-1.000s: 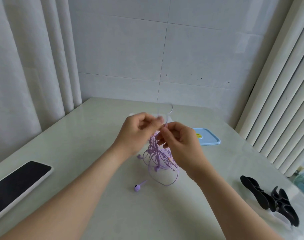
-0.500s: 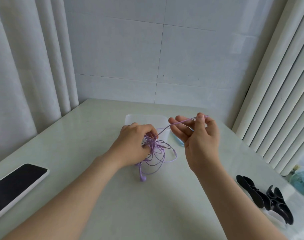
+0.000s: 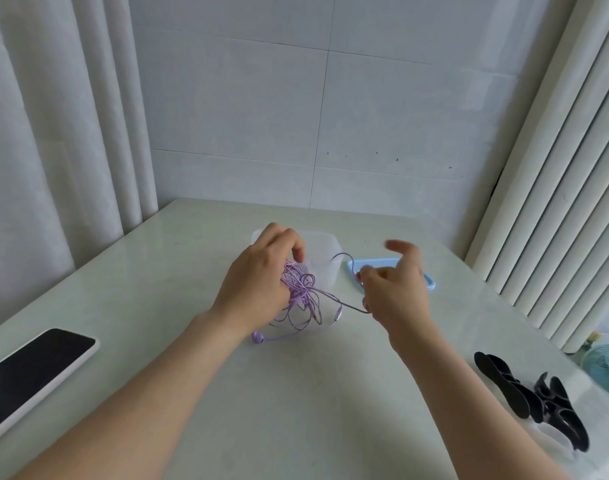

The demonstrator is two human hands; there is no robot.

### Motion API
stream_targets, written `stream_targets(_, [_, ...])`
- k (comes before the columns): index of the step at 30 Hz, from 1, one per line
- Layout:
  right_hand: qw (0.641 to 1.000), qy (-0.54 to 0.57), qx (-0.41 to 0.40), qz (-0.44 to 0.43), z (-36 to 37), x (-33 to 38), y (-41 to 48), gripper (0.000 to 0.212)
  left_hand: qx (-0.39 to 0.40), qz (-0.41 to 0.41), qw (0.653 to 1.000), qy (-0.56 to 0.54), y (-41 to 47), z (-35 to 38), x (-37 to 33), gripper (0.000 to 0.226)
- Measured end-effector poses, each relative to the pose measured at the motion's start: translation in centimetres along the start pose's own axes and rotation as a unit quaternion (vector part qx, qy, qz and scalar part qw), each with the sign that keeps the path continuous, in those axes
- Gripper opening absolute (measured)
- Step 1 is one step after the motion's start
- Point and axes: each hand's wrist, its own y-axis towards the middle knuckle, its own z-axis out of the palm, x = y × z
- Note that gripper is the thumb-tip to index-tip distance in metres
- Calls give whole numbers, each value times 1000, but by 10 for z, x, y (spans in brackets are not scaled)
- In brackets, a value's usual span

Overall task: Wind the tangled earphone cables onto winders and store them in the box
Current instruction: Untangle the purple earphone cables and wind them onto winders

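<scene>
A tangled purple earphone cable hangs in a bunch above the middle of the pale table. My left hand grips the bunch from the left. My right hand pinches one strand pulled out to the right, its upper fingers spread. One earbud rests on the table below the tangle. Behind my hands stands a clear plastic box, partly hidden. Its blue lid lies to the right of it. Black winders lie at the table's right edge.
A phone in a white case lies face up at the left edge. White curtains hang on the left and right, a tiled wall at the back. A small teal fan shows past the right edge.
My right hand has dropped from a raised spot down to the level of the tangle, still holding a strand. The left hand has stayed on the bunch, now slightly higher.
</scene>
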Motion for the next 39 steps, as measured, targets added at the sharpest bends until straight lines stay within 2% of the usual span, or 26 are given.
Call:
stream_targets(3, [986,-101,68,-111,7,0,1,44,-1,11,1000,26,-2,0,-2,49])
stream_targets(4, [979,-119,93,-138,9,2,-2,42,0,10,999,40,-2,0,-2,48])
stream_targets(8, [937,-184,183,-234,8,2,-11,12,-33,18,997,70,-1,5,6,49])
stream_targets(10, [910,-246,202,-264,6,-2,-10,14,-40,17,997,64,-2,6,8,50])
stream_targets(12, [904,-255,201,-280,9,-2,-8,14,-38,20,997,63,-1,6,7,50])
stream_targets(14, [924,-197,179,-275,12,-3,-8,17,-29,29,997,65,0,7,8,49])
stream_targets(16, [941,-169,121,-268,13,-4,-7,19,-3,33,999,41,2,7,11,52])
stream_targets(19, [944,-219,42,-245,16,-9,-7,19,70,-17,996,-45,3,4,2,52])
stream_targets(23, [928,-263,-53,-258,15,-12,-5,16,154,-131,962,-183,1,-2,-9,15])
stream_targets(24, [924,-272,-69,-261,15,-11,-4,15,168,-143,954,-202,1,-4,-11,18])
stream_targets(25, [923,-271,-75,-263,14,-11,-3,14,176,-147,946,-228,1,-6,-13,35])
stream_targets(27, [936,-229,-55,-261,15,-10,-3,15,180,-168,925,-289,1,-7,-17,72])
stream_targets(28, [945,-198,-40,-257,16,-9,-4,16,176,-176,919,-306,1,-7,-19,75])
stream_targets(29, [949,-178,-35,-259,17,-8,-5,17,172,-178,920,-305,1,-7,-21,69])
stream_targets(31, [945,-163,-33,-280,17,-6,-6,18,169,-164,940,-247,2,-5,-19,34])
stream_targets(32, [948,-140,-16,-286,17,-4,-7,20,172,-157,945,-231,2,-5,-18,25])
stream_targets(35, [970,28,41,-238,14,7,-10,23,171,-151,952,-205,0,-1,-16,40])
stream_targets(39, [974,172,16,-148,8,16,-14,26,195,-122,961,-154,-2,2,-13,49])
